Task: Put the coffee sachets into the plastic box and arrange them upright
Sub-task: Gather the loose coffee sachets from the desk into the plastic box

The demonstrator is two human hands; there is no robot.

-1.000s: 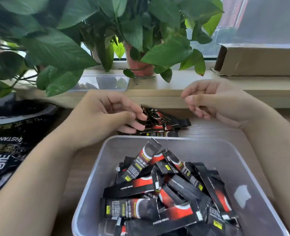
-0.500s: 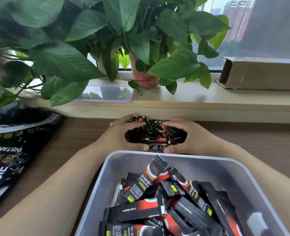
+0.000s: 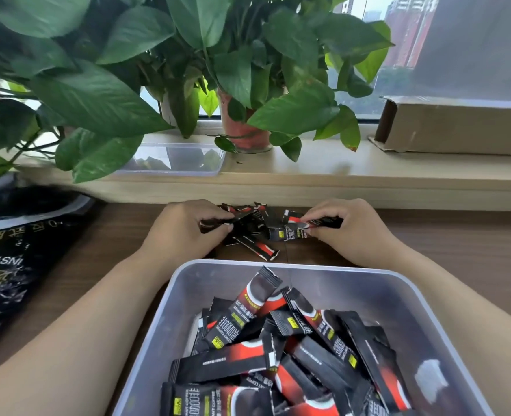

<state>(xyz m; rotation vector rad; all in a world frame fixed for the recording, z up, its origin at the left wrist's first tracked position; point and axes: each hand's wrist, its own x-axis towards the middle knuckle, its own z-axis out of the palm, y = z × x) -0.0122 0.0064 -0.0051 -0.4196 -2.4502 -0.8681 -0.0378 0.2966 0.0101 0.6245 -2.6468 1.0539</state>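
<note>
A translucent plastic box (image 3: 188, 295) stands on the wooden table near me, holding several black-and-red coffee sachets (image 3: 278, 349) that lie jumbled and flat. Behind the box a small pile of loose sachets (image 3: 260, 235) lies on the table. My left hand (image 3: 185, 229) pinches sachets at the pile's left side. On the pile's right side my right hand (image 3: 347, 226) pinches one sachet between thumb and fingers. Both forearms pass on either side of the box.
A large black coffee bag (image 3: 11, 259) lies on the table at left. On the windowsill stand leafy potted plants (image 3: 242, 85), a clear plastic lid (image 3: 176, 160) and a cardboard box (image 3: 458, 127). The sill's edge runs just behind the pile.
My hands first came down onto the pile and cupped it together. They have since spread apart, each pinching sachets at its own side, and the pile lies looser.
</note>
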